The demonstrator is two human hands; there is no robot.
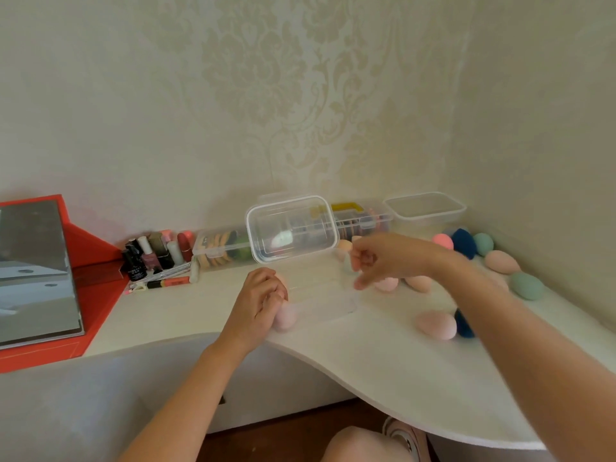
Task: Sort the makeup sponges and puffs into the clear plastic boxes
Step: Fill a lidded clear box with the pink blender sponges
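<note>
Several egg-shaped sponges [436,325], pink, peach, teal, navy, scattered on desk [366,361].

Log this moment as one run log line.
left hand grips pale pink sponge | right hand blurred, grip unclear | teal sponge loose on desk

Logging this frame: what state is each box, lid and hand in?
Clear rectangular plastic box: tipped on edge, opening toward camera.
Flat clear lid: lying on white desk.
Long clear box of round puffs: lying flat, puffs inside.
Left hand: grips pale pink egg-shaped sponge.
Right hand: blurred, grip unclear.
</note>
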